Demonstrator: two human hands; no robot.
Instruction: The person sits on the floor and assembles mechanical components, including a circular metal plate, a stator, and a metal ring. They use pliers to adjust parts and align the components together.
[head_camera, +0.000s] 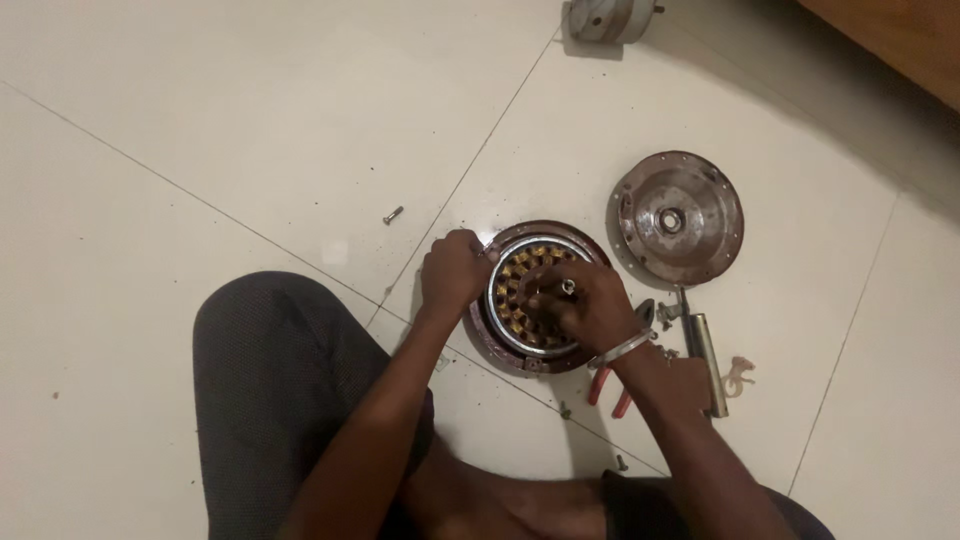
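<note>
White floor tiles carry a round motor (535, 300) before the knees; left hand (452, 272) grips its rim, right hand (585, 308) closes around the center shaft, best pulled straight while the rim stays braced.

Packages, labels, signs, screens: none in view. No box, wrapper, sticker, placard or display shows anywhere on the tiled floor or on the items lying on it.
</note>
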